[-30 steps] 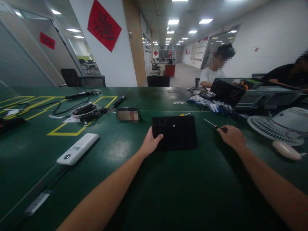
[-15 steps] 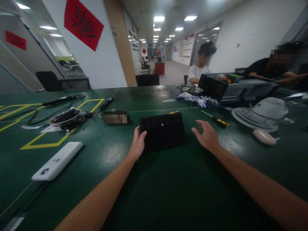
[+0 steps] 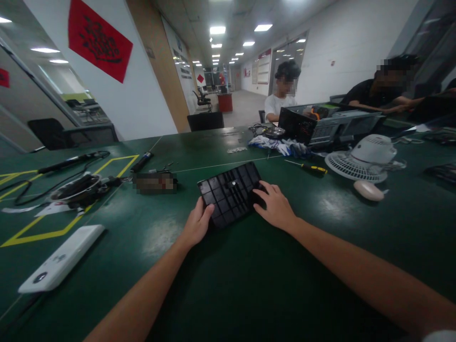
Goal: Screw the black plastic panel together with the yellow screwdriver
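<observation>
Before me is a black plastic panel (image 3: 228,197) with a grid of ribs and a small shiny metal spot near its upper middle. It is tilted, its right end higher than its left. My left hand (image 3: 196,221) grips the panel's lower left edge, thumb on the face and the other fingers mostly hidden behind. At the right edge, my right hand (image 3: 274,204) has its curled fingers and thumb on the panel. Beyond it to the right lies a screwdriver (image 3: 313,168) with a yellow and black handle.
On the green table (image 3: 167,285), a white power strip (image 3: 60,259) and coiled cables (image 3: 80,187) lie left. A white fan (image 3: 370,154), a pale computer mouse (image 3: 368,190), a crumpled cloth (image 3: 281,145) and an opened computer case (image 3: 331,128) are right. Two people sit across the table.
My right hand has come left onto the panel's right edge. The panel has turned, its right end rising and its ribbed face catching more light. The view has swung right.
</observation>
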### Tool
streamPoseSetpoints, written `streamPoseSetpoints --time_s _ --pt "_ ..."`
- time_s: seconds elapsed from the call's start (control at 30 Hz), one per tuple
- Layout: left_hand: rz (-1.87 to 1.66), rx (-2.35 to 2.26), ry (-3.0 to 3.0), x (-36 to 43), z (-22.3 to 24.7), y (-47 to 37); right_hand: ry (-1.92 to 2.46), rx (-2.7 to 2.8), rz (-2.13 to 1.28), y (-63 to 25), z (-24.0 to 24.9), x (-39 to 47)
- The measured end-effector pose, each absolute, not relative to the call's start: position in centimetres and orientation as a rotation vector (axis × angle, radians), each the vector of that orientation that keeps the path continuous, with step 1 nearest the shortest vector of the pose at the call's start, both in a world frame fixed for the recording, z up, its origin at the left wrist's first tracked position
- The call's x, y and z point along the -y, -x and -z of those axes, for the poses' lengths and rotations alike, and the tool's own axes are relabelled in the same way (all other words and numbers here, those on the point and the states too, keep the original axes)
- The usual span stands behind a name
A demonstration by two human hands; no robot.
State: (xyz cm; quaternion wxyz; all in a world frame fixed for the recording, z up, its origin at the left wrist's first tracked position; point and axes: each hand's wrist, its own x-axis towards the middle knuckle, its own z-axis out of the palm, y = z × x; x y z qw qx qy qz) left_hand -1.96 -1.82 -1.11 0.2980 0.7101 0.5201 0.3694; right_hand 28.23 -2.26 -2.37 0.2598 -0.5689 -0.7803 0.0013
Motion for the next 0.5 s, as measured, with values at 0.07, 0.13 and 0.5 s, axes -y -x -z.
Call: streamPoseSetpoints --time_s 0.07,0.13,0.5 --pt "-0.907 -1.375 -2.001 1.9 1.1 1.4 1.545 2.078 0.002 -28.6 2.3 2.1" --pt "-0.835 -1.397 -2.082 1.9 1.1 0.3 1.539 2.059 -0.007 -28.6 2.1 2.2" --pt "-0.423 -1.581 -2.077 -1.9 -0.5 -13.3 1.71 2.077 -0.034 -31.5 2.5 1.7"
